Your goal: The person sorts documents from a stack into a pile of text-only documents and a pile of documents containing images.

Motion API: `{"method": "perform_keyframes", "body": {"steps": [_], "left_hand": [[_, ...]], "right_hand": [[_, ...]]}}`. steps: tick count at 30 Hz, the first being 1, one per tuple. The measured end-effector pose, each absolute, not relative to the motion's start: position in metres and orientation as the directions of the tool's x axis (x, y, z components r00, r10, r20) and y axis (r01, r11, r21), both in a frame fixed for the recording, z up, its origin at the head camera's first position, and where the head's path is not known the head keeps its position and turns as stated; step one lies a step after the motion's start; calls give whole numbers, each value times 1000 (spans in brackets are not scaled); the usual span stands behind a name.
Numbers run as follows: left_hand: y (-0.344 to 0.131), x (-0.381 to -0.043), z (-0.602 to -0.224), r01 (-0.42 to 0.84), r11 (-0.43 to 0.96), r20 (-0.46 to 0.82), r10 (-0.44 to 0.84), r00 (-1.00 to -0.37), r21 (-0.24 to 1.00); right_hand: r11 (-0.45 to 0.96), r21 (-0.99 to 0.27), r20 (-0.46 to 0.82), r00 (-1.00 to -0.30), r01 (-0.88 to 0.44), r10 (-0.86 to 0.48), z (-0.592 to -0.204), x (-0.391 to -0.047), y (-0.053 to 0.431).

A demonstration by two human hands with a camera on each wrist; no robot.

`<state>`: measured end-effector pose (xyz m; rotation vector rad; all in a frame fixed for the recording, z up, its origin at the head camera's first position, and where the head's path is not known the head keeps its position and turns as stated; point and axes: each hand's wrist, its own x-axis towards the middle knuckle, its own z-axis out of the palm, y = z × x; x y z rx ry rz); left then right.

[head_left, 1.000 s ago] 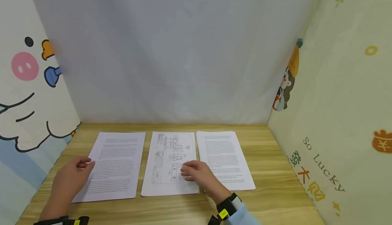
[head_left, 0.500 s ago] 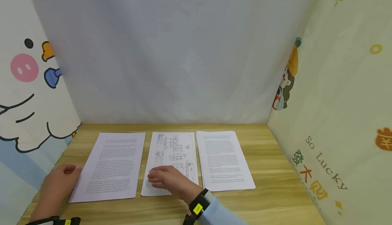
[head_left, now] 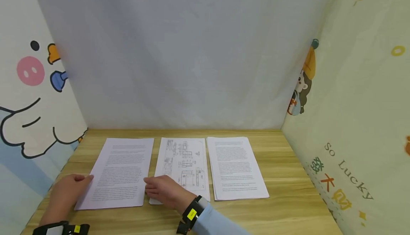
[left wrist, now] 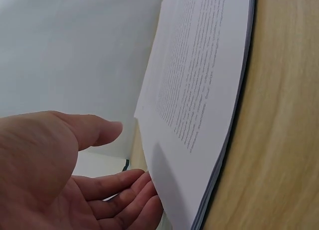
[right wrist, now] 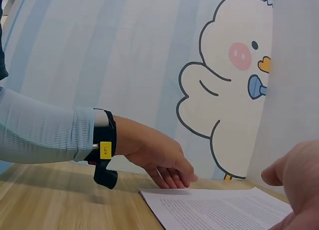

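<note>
Around the left pile (head_left: pixel 120 172), my left hand (head_left: pixel 68 191) and right hand (head_left: pixel 167 191), loose-fingered, seem to bracket it; next needs even pressure.

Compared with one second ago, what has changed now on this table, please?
The right hand has moved left across the middle stack; its fingertips are now by the left stack's right edge. The left hand has shifted slightly left and nearer the person, at that stack's left edge. Nothing was visibly picked up or let go. All three paper stacks stayed in place.
</note>
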<state>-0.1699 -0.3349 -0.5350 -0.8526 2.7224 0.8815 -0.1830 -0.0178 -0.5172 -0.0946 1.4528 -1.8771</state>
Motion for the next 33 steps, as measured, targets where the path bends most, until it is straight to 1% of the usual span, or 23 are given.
{"method": "perform_keyframes", "body": {"steps": [6, 9, 14, 28, 33], "left_hand": [[-332, -172, -540, -551, 684, -324, -446, -835, 479], [-332, -173, -545, -550, 668, -312, -453, -835, 501], [-333, -174, -551, -530, 650, -256, -473, -843, 544], [-330, -168, -548, -479, 681, -95, -519, -849, 554], [-334, -168, -551, -478, 663, -78, -537, -840, 576]], "right_hand": [[-78, -861, -373, -729, 502, -575, -519, -183, -19], [-76, -864, -372, -734, 497, -568, -519, -182, -19], [-76, -868, -369, -739, 491, -565, -518, -181, -18], [-97, -868, -362, -752, 488, -551, -520, -180, -19], [-91, -877, -343, -749, 471, -567, -521, -180, -18]]}}
